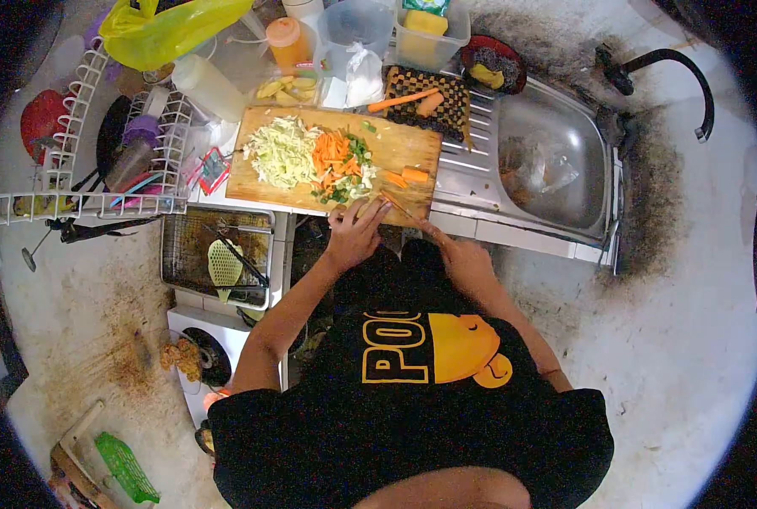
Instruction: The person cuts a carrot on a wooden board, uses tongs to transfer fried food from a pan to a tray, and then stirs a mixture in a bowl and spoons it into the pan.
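Note:
A wooden cutting board (293, 192) bears shredded cabbage (281, 153), orange carrot pieces (332, 153) and chopped greens (359, 150). My left hand (357, 231) rests at the board's front edge, its fingers bent over a small carrot piece (385, 197). On the right, my right hand (461, 254) is closed around a knife, its forefinger stretched along the blade (405, 212), which points toward my left fingertips. More carrot pieces (414, 175) lie on the board's right part. My palm hides the knife's handle.
Right of the board is a metal sink (556, 127) with a plastic bag, under a black faucet (675, 59). Behind stand an orange-capped bottle (287, 44), tubs and a woven mat (404, 85) with carrots. A white dish rack (175, 136) is at left, a fryer basket (179, 254) below.

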`<state>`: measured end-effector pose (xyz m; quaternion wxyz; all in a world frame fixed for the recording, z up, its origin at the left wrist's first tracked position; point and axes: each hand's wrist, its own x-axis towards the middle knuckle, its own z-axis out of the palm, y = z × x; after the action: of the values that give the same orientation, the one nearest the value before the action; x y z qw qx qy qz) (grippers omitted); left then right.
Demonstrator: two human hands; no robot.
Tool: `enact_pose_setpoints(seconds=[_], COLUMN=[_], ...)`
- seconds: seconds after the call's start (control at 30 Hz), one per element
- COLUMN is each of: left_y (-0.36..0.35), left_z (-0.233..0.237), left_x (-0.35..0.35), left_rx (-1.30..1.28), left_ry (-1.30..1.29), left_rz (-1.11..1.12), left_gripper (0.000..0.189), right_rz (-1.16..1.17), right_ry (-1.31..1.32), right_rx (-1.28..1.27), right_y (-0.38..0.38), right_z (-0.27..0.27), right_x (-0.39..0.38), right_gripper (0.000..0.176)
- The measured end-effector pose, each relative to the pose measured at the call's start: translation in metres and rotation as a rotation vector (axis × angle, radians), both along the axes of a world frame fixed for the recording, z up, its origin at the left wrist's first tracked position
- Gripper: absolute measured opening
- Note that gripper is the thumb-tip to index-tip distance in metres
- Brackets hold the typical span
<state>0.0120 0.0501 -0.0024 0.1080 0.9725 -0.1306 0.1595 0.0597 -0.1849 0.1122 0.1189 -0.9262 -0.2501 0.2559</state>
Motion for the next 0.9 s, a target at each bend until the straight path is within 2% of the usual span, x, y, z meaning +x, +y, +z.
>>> enact_pose_setpoints(seconds=[0.17, 0.3, 0.37, 0.47, 0.7, 0.77, 0.9], left_y=[0.001, 0.001, 0.002, 0.004, 0.004, 0.004, 0.001], left_z=[-0.001, -0.009, -0.013, -0.011, -0.014, -0.015, -0.009], left_x=[0.001, 0.001, 0.002, 0.002, 0.002, 0.002, 0.003], left_rx=[0.028, 0.035, 0.024, 0.022, 0.019, -0.001, 0.007], left_ry=[-0.021, -0.059, -0.066, -0.061, -0.050, -0.041, -0.046], left_rz=[0.002, 0.006, -0.001, -0.013, -0.025, -0.027, -0.022], left_gripper=[0.075, 0.073, 0.073, 0.073, 0.074, 0.074, 0.075], right_rz=[-0.020, -0.003, -0.048, -0.058, -0.053, -0.036, -0.102], right_ry=[0.127, 0.077, 0.180, 0.225, 0.226, 0.085, 0.236], right_rx=[0.002, 0.098, 0.036, 0.071, 0.156, 0.240, 0.201], right_y=[0.001, -0.003, 0.003, 0.001, -0.007, -0.006, 0.019], right_z=[-0.003, -0.016, -0.009, -0.012, -0.051, -0.066, -0.029], right_x=[0.004, 0.004, 0.004, 0.007, 0.010, 0.006, 0.014], right_gripper=[0.058, 0.057, 0.057, 0.056, 0.055, 0.058, 0.057])
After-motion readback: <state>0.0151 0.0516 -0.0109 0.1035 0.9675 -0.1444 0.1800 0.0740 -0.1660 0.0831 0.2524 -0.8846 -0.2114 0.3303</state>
